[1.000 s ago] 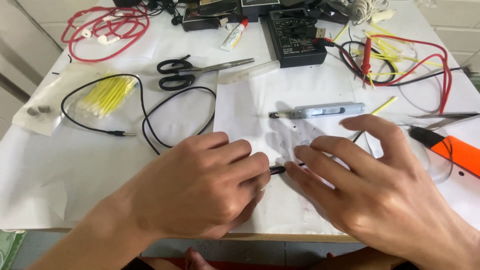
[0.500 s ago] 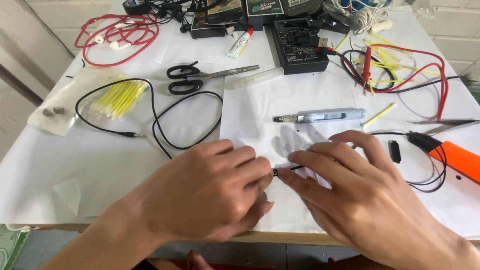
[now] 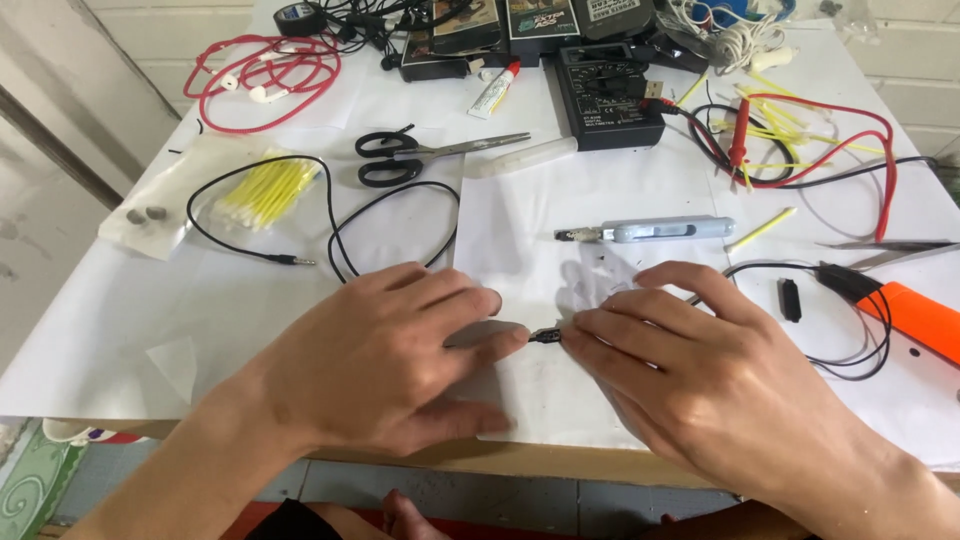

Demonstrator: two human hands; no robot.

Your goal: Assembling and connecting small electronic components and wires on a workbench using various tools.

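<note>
Both hands are lying low over a white sheet of paper (image 3: 520, 230) near the front edge of the surface (image 3: 120, 330), their fingertips meeting over a small black part (image 3: 546, 335). The left hand (image 3: 385, 365) is resting palm down with its fingers stretched toward the right, a fingertip touching the part's left end. The right hand (image 3: 700, 385) is reaching in from the other side, fingers extended and close together, its fingertips touching the part's right end; the part is being pinched between the two hands, lying on the paper. Just behind the hands a grey pen-shaped tool (image 3: 650, 231) is lying crosswise on the sheet. Farther back, black-handled scissors (image 3: 420, 158) are lying beside a bag of yellow swabs (image 3: 265, 192), with a thin black cable (image 3: 340, 235) looping between them. An orange tool (image 3: 920, 318) is lying at the right edge.
</note>
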